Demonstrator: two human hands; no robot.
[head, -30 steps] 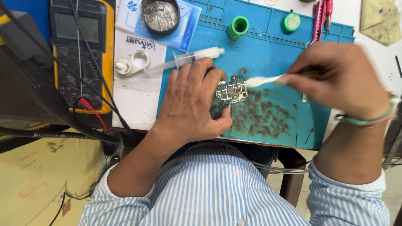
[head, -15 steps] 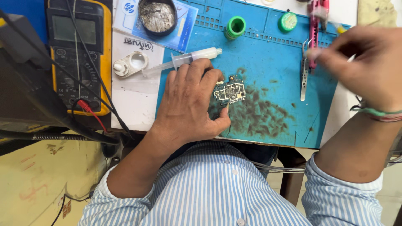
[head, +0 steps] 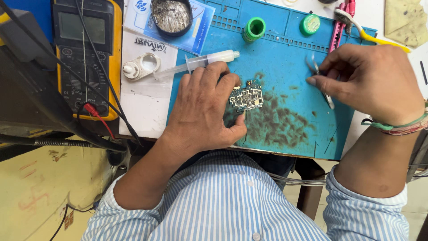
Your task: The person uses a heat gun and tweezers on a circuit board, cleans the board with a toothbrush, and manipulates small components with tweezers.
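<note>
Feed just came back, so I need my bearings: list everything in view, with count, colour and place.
circuit board: 1, blue-green, mat centre, under left fingertips
tweezers: 1, metal, on mat, at right fingers
work mat: 1, blue, stained dark
syringe: 1, clear, mat's top-left edge
multimeter: 1, yellow-black, far left
round tin: 1, dark, top
small pots: 2, green, mat top
toothbrush: 1, yellow, top right
left hand: 1, pressing the board
right hand: 1, at tweezers

A white counter (head: 142,111) carries a blue work mat (head: 285,49), stained dark in its middle; below the counter's near edge lies a yellowish floor (head: 40,192) with faint reddish marks; a thin black cable (head: 60,223) trails across it; light is even and bright.
</note>
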